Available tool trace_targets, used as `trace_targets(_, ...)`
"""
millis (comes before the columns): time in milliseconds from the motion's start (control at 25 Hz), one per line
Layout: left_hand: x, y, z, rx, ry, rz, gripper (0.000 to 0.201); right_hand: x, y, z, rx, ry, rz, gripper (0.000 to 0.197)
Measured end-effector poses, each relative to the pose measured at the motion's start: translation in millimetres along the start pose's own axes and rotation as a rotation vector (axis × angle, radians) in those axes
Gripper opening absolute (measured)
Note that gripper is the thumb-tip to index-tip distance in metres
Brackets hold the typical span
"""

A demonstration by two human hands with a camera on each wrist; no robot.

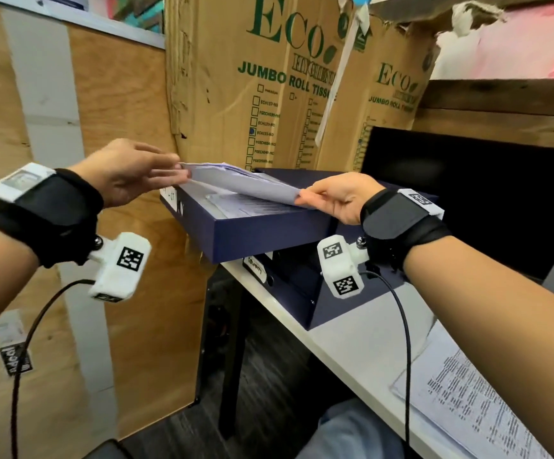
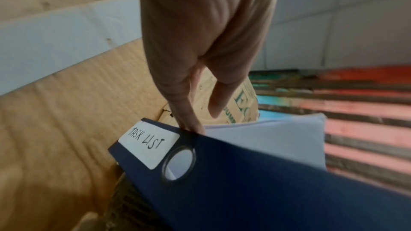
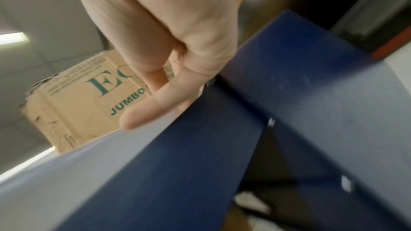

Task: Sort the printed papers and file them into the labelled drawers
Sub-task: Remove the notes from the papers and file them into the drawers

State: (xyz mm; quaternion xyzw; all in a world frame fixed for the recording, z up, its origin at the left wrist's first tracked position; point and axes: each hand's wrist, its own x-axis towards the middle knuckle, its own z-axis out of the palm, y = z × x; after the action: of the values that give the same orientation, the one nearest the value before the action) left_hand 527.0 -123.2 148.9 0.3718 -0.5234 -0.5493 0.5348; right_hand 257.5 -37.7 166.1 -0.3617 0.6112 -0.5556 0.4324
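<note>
A small stack of printed papers hangs tilted over the pulled-out top drawer of a navy drawer unit standing on the white desk. The left hand pinches the stack's far left corner between thumb and fingers, so that grip is closed on the papers; the right hand pinches the near right corner, its grip likewise closed on them. More printed sheets already lie flat inside the drawer beneath the held stack. In the left wrist view the drawer front carries a white label handwritten "TASK LIST", just beside a round metal-rimmed finger hole. The drawer below has its own handwritten label, too blurred to read. Behind the unit stand brown cartons printed in green "ECO" and "JUMBO ROLL TISS…", with rows of tick boxes underneath. A black monitor stands to the right, and another printed sheet lies on the desk near the right forearm.
</note>
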Motion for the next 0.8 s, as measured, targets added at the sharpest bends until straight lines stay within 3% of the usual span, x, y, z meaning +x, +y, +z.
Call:
trace_targets(80, 0.3, -5.8, 11.2, 0.395, -0.008, 0.127, 0.025, 2.3, 1.1, -6.2, -0.124, 0.054, -0.105, 0.013)
trace_targets(160, 1.5, -7.1, 21.3, 0.842, -0.041, 0.273, 0.021, 2.1, 3.6, -13.0, -0.453, 0.125, -0.236, 0.026)
trace_targets(320, 3.1, -11.1, 44.9, 1.22, -0.252, 0.194, 0.037, -7.0, 11.3, -17.8, -1.168, 0.314, -0.504, 0.029)
trace_targets(400, 3.9, -14.6, 50.2, 1.214, -0.312, 0.159, 0.038, -12.6, 16.6, -12.5, -1.382, 0.353, -0.668, 0.031)
trace_targets(440, 3.3, -16.0, 50.1, 1.172, -0.29, 0.176, 0.036, -16.6, 19.4, -7.9, -1.389, 0.271, -0.772, 0.032)
trace_targets(520, 0.7, -19.5, 44.7, 1.086, -0.155, 0.249, 0.039, -24.7, 24.2, 5.2, -1.282, -0.065, -0.897, 0.038)
trace_targets(600, -1.4, -26.6, 32.8, 1.017, 0.005, 0.324, 0.044, -32.2, 28.3, 21.7, -1.212, -0.372, -0.766, 0.053)
trace_targets(640, -3.6, -30.9, 25.2, 0.971, 0.075, 0.346, 0.043, -32.7, 28.7, 29.0, -1.237, -0.432, -0.686, 0.064)
trace_targets(800, -8.3, -53.0, -4.9, 0.608, 0.202, 0.245, 0.031, -24.1, 18.0, 44.2, -1.409, -0.401, -0.528, 0.084)
